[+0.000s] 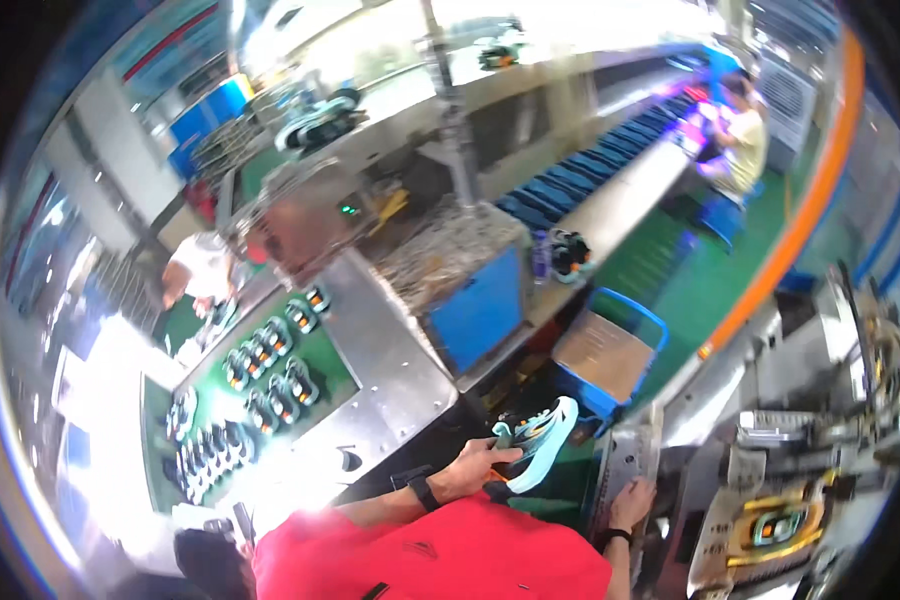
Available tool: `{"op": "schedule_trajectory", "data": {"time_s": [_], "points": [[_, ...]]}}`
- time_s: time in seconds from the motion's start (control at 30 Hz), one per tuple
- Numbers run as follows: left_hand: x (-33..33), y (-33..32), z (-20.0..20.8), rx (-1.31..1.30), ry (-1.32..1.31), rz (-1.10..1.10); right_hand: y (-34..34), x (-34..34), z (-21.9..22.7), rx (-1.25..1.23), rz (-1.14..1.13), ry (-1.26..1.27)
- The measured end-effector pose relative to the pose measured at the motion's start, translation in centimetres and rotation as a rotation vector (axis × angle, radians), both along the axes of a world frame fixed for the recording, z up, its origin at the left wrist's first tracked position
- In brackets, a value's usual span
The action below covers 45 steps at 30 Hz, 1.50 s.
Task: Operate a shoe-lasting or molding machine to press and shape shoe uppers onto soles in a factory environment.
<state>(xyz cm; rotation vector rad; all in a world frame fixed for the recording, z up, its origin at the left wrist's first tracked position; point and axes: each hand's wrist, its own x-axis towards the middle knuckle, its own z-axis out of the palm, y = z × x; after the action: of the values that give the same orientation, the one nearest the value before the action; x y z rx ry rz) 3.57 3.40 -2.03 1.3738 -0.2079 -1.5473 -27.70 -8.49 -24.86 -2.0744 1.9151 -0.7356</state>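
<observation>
My left hand (477,468) grips a sneaker (542,437) with a pale mint sole and a dark upper with orange accents. Thumb and fingers close round one end of it; the sole faces right. My right hand (632,502) rests on a grey metal panel (620,465) at the front of a machine, its fingers stretched loosely over the surface and nothing seen in them. Right of that hand, a small mint-and-dark piece (776,526), perhaps part of another shoe, sits in a yellow-edged fixture (815,522) of the machine.
Rows of sneakers stand on a green-topped metal table (400,385) at left. A person (202,272) works beyond it; another (745,145) sits by a long conveyor (595,175). A blue-framed chair (605,355) stands ahead. An orange rail (810,220) curves at right.
</observation>
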Motion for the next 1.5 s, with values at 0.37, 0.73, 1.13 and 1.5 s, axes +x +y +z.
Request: {"op": "schedule_trajectory", "data": {"time_s": [0.37, 0.73, 1.13, 1.5], "points": [[15.0, 8.9, -6.9, 0.186, -0.043, 0.653, -8.0, 9.7, 14.5, -0.28, 0.263, -0.11], [46.3, 14.7, -17.4, 0.056, -0.28, 1.161, -10.3, 59.0, 50.4, -0.688, 1.265, -0.145], [76.1, 9.4, -21.9, 0.624, -1.006, 1.068, -6.4, 92.7, 52.7, -0.54, 1.455, 0.393], [79.8, 1.4, -27.4, 0.594, -1.093, 0.863, -5.9, 93.9, 49.8, -0.831, 1.288, 0.31]]}}
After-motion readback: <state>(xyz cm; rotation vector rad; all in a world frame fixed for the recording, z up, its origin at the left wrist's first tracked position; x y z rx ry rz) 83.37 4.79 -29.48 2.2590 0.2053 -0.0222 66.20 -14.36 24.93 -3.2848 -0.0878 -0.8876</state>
